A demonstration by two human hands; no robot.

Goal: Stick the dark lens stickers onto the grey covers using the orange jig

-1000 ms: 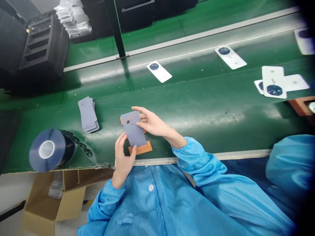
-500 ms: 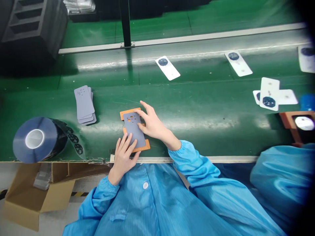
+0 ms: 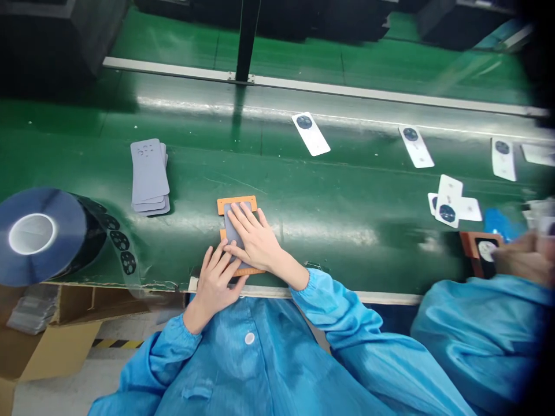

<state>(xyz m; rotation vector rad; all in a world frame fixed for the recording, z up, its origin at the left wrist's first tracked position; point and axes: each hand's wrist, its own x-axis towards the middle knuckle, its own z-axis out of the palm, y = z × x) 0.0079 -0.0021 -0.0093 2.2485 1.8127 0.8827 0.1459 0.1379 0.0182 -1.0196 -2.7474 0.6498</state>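
A grey phone back panel [image 3: 232, 233] lies in an orange fixture [image 3: 224, 205] at the front edge of the bench. My right hand [image 3: 255, 240] is spread flat over the panel, its fingers covering the camera holes. At the panel's lower left corner, my left hand [image 3: 217, 280] rests with fingers apart, its tips touching the panel and the fixture. To the left lies a stack of grey panels [image 3: 150, 173]. A roll of clear film [image 3: 73, 242] with black camera-ring stickers [image 3: 119, 240] stands at the left front.
White phone panels with dark camera rings, such as one white panel [image 3: 313, 136], lie across the green bench [image 3: 347, 190]. A co-worker's hand [image 3: 526, 260] is at a brown fixture [image 3: 470, 242] on the right. Below the left edge is an open cardboard box [image 3: 65, 352].
My right hand has gone from touching the panel's upper right side to lying flat across it. My left hand stays near the lower corner. A co-worker's hand has come into view.
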